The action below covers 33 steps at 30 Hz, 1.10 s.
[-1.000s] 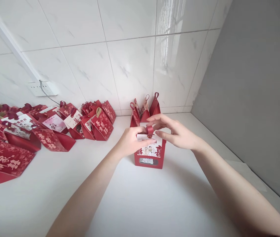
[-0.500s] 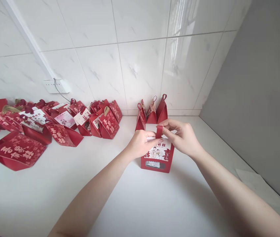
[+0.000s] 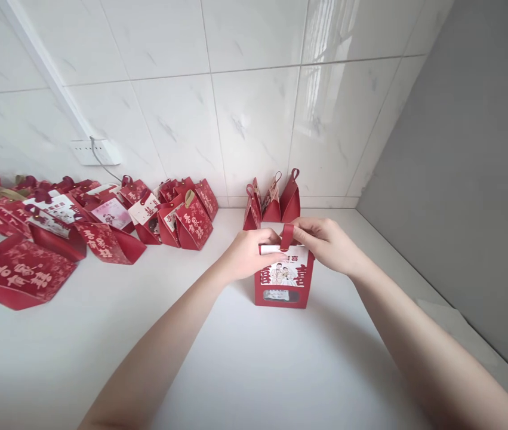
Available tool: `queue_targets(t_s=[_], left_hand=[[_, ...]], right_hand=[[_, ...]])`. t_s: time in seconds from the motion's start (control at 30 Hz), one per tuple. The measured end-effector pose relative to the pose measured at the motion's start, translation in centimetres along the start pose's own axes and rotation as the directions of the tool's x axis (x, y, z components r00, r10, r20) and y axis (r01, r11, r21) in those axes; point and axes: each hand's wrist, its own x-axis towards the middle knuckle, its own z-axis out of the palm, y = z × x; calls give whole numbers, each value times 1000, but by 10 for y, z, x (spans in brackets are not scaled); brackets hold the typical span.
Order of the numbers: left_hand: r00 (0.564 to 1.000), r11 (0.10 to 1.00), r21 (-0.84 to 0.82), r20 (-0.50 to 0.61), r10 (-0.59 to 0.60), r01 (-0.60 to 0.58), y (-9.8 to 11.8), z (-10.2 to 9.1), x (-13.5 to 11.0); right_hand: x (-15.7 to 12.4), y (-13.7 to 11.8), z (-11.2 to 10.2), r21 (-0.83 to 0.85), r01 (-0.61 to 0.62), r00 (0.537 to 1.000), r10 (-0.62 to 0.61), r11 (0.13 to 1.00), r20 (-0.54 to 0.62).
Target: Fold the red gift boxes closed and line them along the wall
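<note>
A red and white gift box (image 3: 283, 295), printed with a bride and groom and fitted with a small oval window, stands upright on the white table. My left hand (image 3: 251, 254) pinches its top edge at the left, thumb in front and fingers behind. A red ribbon loop (image 3: 286, 237) rises from the middle of that edge. My right hand (image 3: 328, 242) is closed at the top right, its thumb and index finger beside the ribbon; its other fingertips are hidden behind the box.
Several red gift boxes with ribbon loops (image 3: 290, 200) stand behind, close to the tiled wall (image 3: 254, 131). On the left lies a crowd of similar red boxes (image 3: 30, 272). A power socket (image 3: 95, 153) with a cable sits on the wall; a grey panel (image 3: 468, 179) borders the right.
My right fingers have shifted from around the ribbon to beside it, and the loop now stands more upright. My left thumb has slid left, uncovering more of the printed front. The view has shifted slightly.
</note>
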Motion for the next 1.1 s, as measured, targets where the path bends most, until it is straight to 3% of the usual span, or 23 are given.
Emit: queue_targets(t_s=[0.17,0.4,0.63,0.9,1.1], left_hand=[[1000,990,139,-25,10,-7,5,-9,1],[1000,951,308,-7,29,-25,10,-15,-2],[998,896,445,-51,41,-14,12,-7,-3],[999,912,409,-50,21,2,8,-5,-1],[995,925,379,-85,60,-23,8,-6,-2]], right_hand=[[-3,-3,-14,-65,14,980,-1,998,198],[-5,-3,-16,-77,57,938,-27,995,347],[-2,-4,-10,-89,121,976,-102,989,191],[-7,-6,-21,-83,121,958,-94,989,272],[-5,-2,-17,-119,101,970,-71,988,234]])
